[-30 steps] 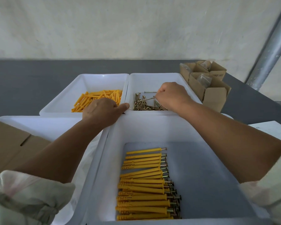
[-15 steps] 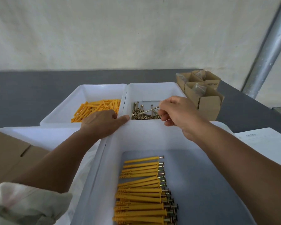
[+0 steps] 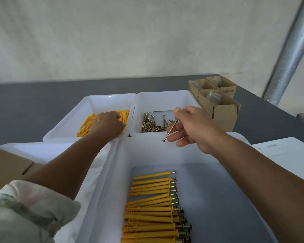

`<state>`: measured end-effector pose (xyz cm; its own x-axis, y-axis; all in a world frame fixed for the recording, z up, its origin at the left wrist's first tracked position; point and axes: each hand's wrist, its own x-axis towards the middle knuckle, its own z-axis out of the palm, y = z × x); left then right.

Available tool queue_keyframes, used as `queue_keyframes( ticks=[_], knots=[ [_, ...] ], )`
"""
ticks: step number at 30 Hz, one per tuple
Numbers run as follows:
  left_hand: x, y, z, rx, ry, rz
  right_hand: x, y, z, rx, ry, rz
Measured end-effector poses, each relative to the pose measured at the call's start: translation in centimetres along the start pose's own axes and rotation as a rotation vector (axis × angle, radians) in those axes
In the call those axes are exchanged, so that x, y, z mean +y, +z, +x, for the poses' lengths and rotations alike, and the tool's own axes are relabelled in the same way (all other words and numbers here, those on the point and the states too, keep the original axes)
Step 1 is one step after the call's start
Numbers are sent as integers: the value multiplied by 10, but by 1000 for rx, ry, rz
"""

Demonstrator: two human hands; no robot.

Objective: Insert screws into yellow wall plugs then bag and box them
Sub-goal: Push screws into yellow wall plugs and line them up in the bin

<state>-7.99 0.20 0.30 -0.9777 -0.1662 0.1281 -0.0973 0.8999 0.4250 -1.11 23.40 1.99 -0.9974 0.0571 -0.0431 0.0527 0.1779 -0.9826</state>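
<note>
My right hand (image 3: pixel 191 128) pinches one long brass screw (image 3: pixel 171 130), head down, above the near rim of the white screw tray (image 3: pixel 165 97). Loose screws (image 3: pixel 150 126) lie in that tray. My left hand (image 3: pixel 107 124) reaches into the neighbouring white tray (image 3: pixel 102 100) and rests, fingers curled down, on the pile of yellow wall plugs (image 3: pixel 87 124); whether it holds one is hidden. In front of me a large white bin (image 3: pixel 209 181) holds several plugs with screws inserted (image 3: pixel 153 207), laid in a row.
Small open cardboard boxes (image 3: pixel 216 100) with clear bags inside stand at the back right. A flat cardboard piece (image 3: pixel 5 165) lies on another white bin (image 3: pixel 33 149) at the left. A paper sheet (image 3: pixel 284 153) lies right; a metal pole (image 3: pixel 291 48) rises behind.
My right hand has lifted out of the screw tray with one screw and drawn back toward me. My left hand has moved from the bin's rim forward into the plug tray.
</note>
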Motion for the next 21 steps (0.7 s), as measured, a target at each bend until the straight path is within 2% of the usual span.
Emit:
queue_keyframes(
  ticks=[4, 7, 9, 15, 21],
  knots=[
    [-10, -1, 14, -124, -89, 231, 1, -2, -1, -43, 17, -23],
    [-14, 5, 21, -216, -35, 366, 1, -3, 0, -56, 12, -22],
    [-15, 8, 23, -218, -11, 414, 2, -4, 0, -62, 9, -20],
    [-15, 4, 15, -35, -35, 184, 4, -2, 0, -131, -55, -94],
    [-14, -8, 0, 257, 143, 32, 5, 1, -3, -162, -67, -153]
  ],
)
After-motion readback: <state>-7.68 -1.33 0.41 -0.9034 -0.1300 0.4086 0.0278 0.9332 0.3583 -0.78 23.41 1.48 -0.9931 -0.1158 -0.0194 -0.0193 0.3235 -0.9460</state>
